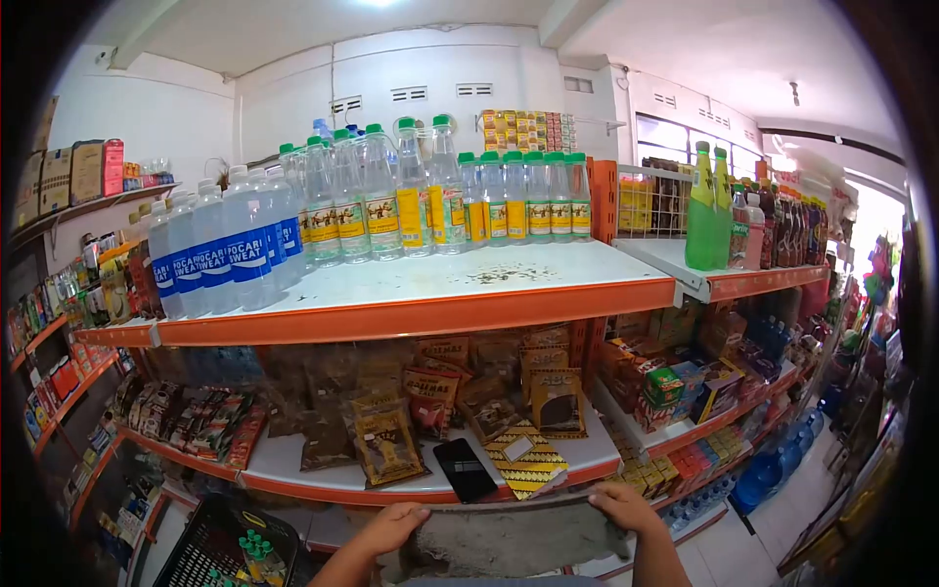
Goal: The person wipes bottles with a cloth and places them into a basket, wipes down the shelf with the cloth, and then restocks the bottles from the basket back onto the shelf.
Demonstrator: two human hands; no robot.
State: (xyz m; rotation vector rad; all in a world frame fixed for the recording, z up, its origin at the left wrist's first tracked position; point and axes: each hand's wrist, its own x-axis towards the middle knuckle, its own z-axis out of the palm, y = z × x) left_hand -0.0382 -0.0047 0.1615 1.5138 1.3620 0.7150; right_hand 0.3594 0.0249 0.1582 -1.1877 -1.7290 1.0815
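Note:
A grey, stained cloth (518, 538) is stretched between my two hands at the bottom of the view, below the lower shelf's edge. My left hand (396, 525) grips its upper left corner, fingers closed. At the upper right corner my right hand (623, 509) pinches the cloth. Just beyond it, on the lower shelf (323, 481), lie a black phone (464, 470) and a yellow and black patterned packet (526, 458). Brown packets (386, 440) stand behind them. On the white upper shelf (430, 284), dark specks (514, 275) are scattered.
Clear bottles with green caps (380, 196) and blue-labelled bottles (249, 240) line the upper shelf. Green bottles (700, 210) stand on the adjoining shelf at right. A black basket (191, 543) holding small bottles is at the lower left. Large blue bottles (763, 474) stand on the right floor.

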